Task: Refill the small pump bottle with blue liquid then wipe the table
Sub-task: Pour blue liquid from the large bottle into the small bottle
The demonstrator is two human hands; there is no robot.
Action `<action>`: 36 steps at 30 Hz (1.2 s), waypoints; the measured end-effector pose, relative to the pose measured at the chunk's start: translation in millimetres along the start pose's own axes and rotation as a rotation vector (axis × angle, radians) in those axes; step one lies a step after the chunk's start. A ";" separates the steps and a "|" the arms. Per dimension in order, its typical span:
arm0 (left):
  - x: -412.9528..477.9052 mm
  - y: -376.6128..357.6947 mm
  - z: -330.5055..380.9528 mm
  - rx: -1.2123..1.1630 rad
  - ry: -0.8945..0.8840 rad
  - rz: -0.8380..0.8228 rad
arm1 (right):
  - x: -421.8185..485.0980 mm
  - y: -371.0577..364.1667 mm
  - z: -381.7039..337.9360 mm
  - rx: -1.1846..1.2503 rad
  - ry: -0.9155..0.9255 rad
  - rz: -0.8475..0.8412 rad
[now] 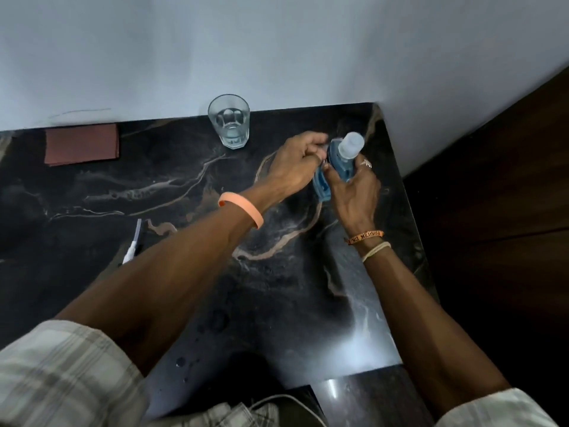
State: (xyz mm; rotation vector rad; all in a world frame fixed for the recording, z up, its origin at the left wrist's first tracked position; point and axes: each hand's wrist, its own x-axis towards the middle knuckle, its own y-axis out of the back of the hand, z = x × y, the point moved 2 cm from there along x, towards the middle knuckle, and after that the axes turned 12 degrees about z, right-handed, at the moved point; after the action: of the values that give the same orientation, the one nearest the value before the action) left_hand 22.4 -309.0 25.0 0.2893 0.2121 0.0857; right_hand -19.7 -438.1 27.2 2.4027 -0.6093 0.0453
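Observation:
A small bottle of blue liquid with a clear cap is held tilted over the black marble table, near its back right corner. My right hand is wrapped around the bottle from below. A blue sleeve hangs at the bottle's left side. My left hand pinches the top of that sleeve, right beside the bottle's neck. What lies between my left fingertips is hidden. A white pump head with its tube lies loose on the table at the left.
A clear glass tumbler stands at the back edge against the wall. A reddish-brown cloth lies at the back left. Drops of liquid dot the table's front. A white cable runs along the bottom. The table's right edge drops off.

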 end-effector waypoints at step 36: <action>-84.1 -15.1 9.3 0.396 -0.542 0.008 | -63.1 31.0 43.1 0.018 0.162 0.000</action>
State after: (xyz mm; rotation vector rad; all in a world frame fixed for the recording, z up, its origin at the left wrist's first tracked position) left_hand -56.7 -335.6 45.7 0.6942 -0.3159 -0.0298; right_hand -94.7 -459.0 -0.1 2.3875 -0.5353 0.2443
